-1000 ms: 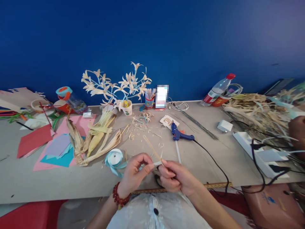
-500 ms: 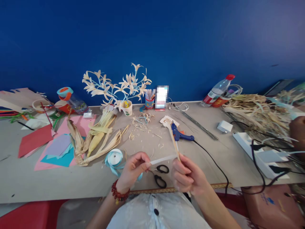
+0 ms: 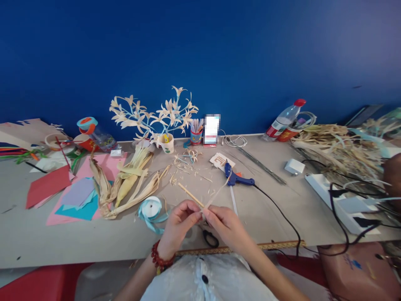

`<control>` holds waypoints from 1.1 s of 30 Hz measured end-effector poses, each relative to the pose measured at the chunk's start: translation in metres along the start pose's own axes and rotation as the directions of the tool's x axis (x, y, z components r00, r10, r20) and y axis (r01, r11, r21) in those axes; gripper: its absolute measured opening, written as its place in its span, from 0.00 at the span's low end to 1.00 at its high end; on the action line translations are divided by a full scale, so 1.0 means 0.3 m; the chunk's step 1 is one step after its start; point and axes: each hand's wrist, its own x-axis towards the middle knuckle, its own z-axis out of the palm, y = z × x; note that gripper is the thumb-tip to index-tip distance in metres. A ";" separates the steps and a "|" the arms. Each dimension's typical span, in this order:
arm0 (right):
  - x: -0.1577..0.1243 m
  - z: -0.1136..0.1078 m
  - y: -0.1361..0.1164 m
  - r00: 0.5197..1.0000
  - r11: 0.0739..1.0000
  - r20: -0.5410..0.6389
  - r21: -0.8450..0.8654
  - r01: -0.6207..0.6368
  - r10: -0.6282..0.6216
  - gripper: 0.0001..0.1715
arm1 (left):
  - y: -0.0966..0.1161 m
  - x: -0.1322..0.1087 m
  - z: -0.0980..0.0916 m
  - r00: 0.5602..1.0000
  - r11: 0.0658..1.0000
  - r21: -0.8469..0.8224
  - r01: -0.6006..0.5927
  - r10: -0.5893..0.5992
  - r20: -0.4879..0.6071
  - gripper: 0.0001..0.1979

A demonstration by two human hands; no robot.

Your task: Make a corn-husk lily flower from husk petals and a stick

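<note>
One left hand (image 3: 181, 221), one right hand (image 3: 224, 225), jointly pinching one stick (image 3: 190, 194), one strip (image 3: 216, 193).

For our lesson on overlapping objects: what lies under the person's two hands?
Scissors lie below them on the table; one black handle loop shows. The left hand and right hand cover the blades.

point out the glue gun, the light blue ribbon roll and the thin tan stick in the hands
Glue gun (image 3: 239, 179): head view, where the handle starts.
Light blue ribbon roll (image 3: 147, 204): head view, white side face.
Thin tan stick (image 3: 191, 195): head view, middle of its exposed length.
</note>
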 end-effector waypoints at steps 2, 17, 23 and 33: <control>0.002 -0.008 -0.007 1.000 0.998 0.006 -0.069 -0.003 0.003 0.29 | 0.009 -0.003 -0.007 0.999 1.000 0.021 -0.005 0.005 0.040 0.06; 0.000 -0.042 -0.037 0.984 0.981 0.175 -0.189 0.055 -0.021 0.28 | 0.144 0.077 -0.067 0.902 0.998 0.046 -0.049 0.024 0.432 0.22; -0.002 -0.054 -0.004 0.948 0.966 0.312 0.258 -0.029 -0.055 0.35 | 0.106 0.088 -0.098 0.794 0.988 -0.058 -0.144 0.150 0.590 0.46; 0.002 -0.039 0.005 0.914 0.890 0.403 0.434 -0.141 -0.052 0.35 | 0.147 0.097 -0.046 0.775 0.598 0.506 -0.621 0.372 0.512 0.10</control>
